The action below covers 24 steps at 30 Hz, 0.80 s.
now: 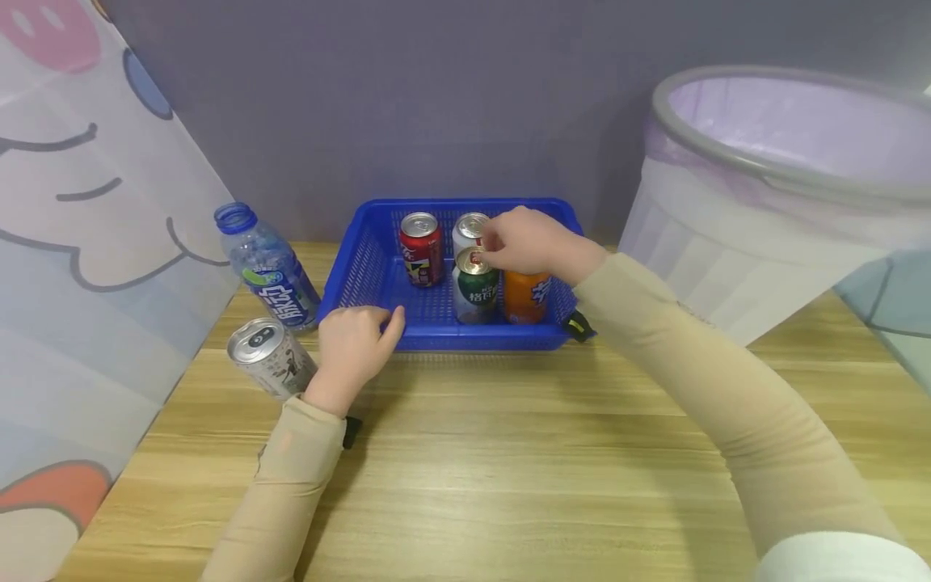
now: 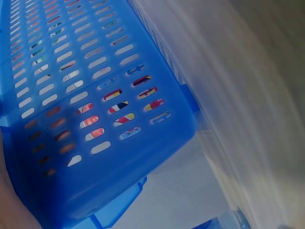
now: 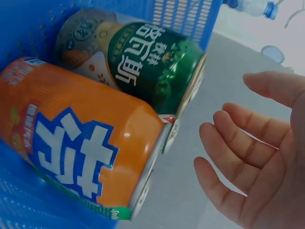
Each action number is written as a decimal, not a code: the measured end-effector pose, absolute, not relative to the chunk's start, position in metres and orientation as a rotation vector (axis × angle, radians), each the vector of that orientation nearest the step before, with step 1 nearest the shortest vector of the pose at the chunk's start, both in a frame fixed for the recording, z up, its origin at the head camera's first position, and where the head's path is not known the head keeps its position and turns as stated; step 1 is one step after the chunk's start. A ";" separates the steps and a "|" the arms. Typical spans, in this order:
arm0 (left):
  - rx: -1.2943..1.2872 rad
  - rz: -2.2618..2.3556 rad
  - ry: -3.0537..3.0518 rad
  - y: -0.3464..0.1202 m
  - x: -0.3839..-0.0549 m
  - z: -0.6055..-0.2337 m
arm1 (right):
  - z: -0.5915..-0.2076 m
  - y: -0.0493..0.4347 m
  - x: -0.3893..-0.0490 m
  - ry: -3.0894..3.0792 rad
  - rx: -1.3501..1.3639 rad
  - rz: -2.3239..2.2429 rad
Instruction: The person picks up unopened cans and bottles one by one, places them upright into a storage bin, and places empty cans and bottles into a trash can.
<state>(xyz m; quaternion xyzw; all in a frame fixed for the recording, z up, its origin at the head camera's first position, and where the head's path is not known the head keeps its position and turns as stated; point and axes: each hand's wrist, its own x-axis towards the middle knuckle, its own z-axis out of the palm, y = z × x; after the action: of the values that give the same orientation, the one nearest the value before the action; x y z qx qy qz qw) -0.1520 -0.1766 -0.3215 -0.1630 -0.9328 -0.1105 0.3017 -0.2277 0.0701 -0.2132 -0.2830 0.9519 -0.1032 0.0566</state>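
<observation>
A blue plastic basket [image 1: 378, 339] holds several drink cans. My left hand [image 1: 354, 343] grips its front-left rim, with the fingertips hidden from above. In the left wrist view, skin tones show through some slots of the basket wall [image 2: 128, 162]. My right hand [image 1: 534, 242] hovers over the cans; in the right wrist view its fingers are loosely bent, apart from the can tops. Nearest to it are a green can [image 1: 476, 291] and an orange can [image 1: 525, 297], side by side. Behind them stand a white can [image 1: 468, 232] and, to the left, a red can [image 1: 422, 255].
A grey-white can [image 1: 272, 356] and an uncapped plastic bottle with a blue label [image 1: 269, 271] stand left of the basket. To the right is a white bin [image 1: 698, 234] with a purple liner. A grey panel [image 1: 436, 97] rises behind the wooden table [image 1: 509, 461].
</observation>
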 end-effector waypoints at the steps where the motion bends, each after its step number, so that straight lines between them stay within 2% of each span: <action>1: -0.435 -0.292 -2.473 -0.176 -0.152 -0.321 | -0.214 0.073 -0.225 2.887 -0.880 -0.317; 12: -0.433 -0.297 -2.477 -0.175 -0.151 -0.320 | -0.242 0.097 -0.194 2.818 -0.985 -0.276; 24: -0.431 -0.293 -2.484 -0.176 -0.152 -0.321 | -0.279 0.122 -0.177 2.869 -1.092 -0.508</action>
<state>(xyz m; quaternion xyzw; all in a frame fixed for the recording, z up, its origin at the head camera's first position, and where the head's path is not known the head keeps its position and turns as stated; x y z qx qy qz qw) -0.1523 -0.1765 -0.3209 -0.1622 -0.9344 -0.1104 0.2972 -0.1774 0.1219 -0.2795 -0.3510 0.9220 -0.1631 0.0148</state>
